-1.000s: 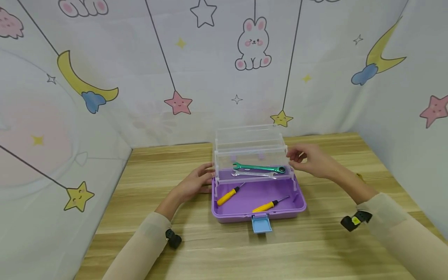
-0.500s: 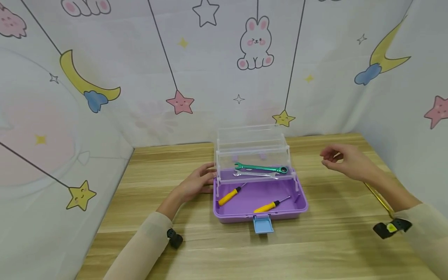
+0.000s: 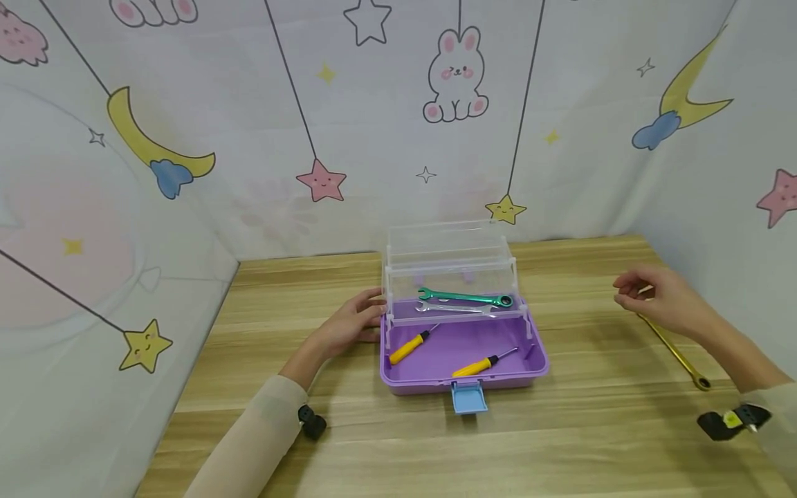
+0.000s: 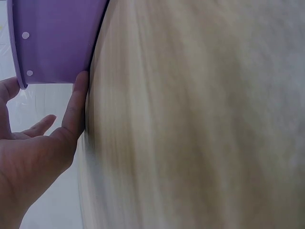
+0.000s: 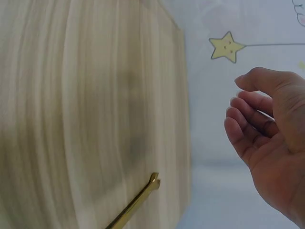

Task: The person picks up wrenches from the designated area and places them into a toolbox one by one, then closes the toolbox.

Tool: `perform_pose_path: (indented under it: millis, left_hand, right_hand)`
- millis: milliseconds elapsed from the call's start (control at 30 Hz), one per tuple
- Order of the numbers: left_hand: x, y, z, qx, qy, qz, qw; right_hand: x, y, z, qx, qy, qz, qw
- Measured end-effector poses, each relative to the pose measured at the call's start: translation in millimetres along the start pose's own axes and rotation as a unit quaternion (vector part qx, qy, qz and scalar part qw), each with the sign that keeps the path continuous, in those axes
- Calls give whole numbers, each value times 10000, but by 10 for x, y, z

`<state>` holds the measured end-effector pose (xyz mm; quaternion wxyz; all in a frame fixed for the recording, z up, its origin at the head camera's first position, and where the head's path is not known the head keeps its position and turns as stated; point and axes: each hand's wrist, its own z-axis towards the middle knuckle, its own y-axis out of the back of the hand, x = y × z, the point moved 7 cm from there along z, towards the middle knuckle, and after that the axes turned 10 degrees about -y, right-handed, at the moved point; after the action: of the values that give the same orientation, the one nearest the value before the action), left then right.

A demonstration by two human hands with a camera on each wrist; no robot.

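A purple toolbox point(image 3: 398, 387) with its clear lid raised stands mid-table. My left hand point(image 3: 345, 328) rests against its left side; in the left wrist view the fingers touch the purple wall point(image 4: 57, 47) near its back corner. My right hand point(image 3: 666, 301) hovers at the right with loosely bent fingers, holding nothing. A gold wrench point(image 3: 675, 353) lies on the table below it, one end hidden by the hand in the head view. In the right wrist view its forked end point(image 5: 153, 181) shows. A green wrench point(image 3: 463, 298) and a silver wrench point(image 3: 454, 309) lie in the clear upper tray.
Two yellow-handled screwdrivers, one on the left point(image 3: 407, 348) and one on the right point(image 3: 476, 367), lie in the box bottom. A light blue latch point(image 3: 468, 398) hangs at the front. White patterned cloth point(image 3: 268, 124) borders the wooden table point(image 3: 373, 456).
My right hand has moved from the toolbox's right side out to the right, over the gold wrench, more of which now shows. The left hand stays against the box.
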<state>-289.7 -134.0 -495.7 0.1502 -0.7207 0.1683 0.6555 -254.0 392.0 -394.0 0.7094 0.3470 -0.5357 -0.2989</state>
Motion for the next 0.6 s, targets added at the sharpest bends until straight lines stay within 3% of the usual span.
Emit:
perform_pose_path:
  millis: [600]
  left_hand:
    - [1,0,-2,-37,20,-21,10000]
  right_hand:
    - [-628,-20,-349,45,-734,-438,9963]
